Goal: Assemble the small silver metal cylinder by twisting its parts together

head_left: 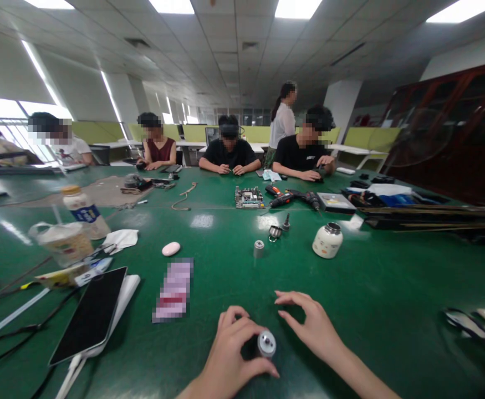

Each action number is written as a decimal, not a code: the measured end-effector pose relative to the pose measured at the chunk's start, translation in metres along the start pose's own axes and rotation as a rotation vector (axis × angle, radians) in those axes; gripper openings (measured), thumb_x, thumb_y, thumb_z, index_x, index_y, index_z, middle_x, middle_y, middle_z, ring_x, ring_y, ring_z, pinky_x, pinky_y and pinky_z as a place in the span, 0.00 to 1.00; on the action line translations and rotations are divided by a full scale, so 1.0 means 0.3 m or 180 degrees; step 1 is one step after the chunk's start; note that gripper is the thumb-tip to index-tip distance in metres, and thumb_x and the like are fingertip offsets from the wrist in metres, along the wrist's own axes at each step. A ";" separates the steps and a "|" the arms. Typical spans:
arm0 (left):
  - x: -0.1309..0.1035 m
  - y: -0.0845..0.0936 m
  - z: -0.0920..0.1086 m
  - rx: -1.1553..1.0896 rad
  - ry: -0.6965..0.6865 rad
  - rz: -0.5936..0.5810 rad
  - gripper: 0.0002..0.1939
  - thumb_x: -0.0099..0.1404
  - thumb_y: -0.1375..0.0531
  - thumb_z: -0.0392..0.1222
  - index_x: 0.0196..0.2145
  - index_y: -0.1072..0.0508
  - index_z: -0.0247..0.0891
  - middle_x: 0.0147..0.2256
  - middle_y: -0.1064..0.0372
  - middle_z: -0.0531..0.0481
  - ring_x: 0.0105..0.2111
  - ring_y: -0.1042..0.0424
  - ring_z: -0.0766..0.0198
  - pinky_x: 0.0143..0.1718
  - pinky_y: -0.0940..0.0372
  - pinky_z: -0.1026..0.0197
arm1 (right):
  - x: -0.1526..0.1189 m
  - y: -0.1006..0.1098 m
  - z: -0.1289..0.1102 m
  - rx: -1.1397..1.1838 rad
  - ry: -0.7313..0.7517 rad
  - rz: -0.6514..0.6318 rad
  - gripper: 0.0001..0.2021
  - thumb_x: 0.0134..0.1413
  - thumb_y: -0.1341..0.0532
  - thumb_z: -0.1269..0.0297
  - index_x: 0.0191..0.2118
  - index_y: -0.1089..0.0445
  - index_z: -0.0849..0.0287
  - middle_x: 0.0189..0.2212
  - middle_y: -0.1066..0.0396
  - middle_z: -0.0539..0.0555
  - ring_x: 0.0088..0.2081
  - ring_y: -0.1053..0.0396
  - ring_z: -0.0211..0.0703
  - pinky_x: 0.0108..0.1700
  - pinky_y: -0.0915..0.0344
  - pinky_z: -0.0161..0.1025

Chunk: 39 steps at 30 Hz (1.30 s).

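Observation:
My left hand (234, 349) curves around a small silver metal cylinder (266, 344) near the table's front edge. Its index finger and thumb lie on either side, and the cylinder's round top, with a dark hub in the middle, faces up. To the right, my right hand (311, 324) hovers with thumb and fingers apart and nothing between them. Farther out stands a similar metal cylinder (259, 249). Behind it are a shiny metal part with a ring (274, 233) and a dark pointed metal piece (286, 222). A white rounded bottle (327, 241) with an uncovered metal mouth is to their right.
On the green table (375, 310) at left lie a phone (90, 313) with a cable, a pink mouse (171, 249), a drink bottle (85, 213) and a plastic cup (65, 244). A circuit board (249, 198) and power drills (294, 198) lie farther off. Several people sit opposite.

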<state>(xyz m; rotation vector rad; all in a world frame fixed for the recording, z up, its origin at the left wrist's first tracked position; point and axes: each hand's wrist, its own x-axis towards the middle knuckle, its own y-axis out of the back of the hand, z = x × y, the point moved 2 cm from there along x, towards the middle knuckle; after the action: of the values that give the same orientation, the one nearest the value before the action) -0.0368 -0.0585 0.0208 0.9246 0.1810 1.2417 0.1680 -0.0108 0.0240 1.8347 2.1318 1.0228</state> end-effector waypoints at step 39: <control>-0.004 -0.014 -0.005 0.0052 -0.0151 -0.0052 0.16 0.55 0.31 0.51 0.35 0.24 0.39 0.31 0.27 0.49 0.40 0.35 0.54 0.42 0.39 0.54 | -0.085 -0.044 -0.197 0.0815 0.0502 -0.0541 0.13 0.54 0.40 0.77 0.41 0.27 0.52 0.41 0.23 0.53 0.43 0.25 0.44 0.47 0.29 0.40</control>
<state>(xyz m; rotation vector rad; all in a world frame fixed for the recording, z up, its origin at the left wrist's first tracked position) -0.0349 -0.0588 0.0165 0.9643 0.1610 1.2037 0.1325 -0.0578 0.0531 1.6831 2.5674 0.9200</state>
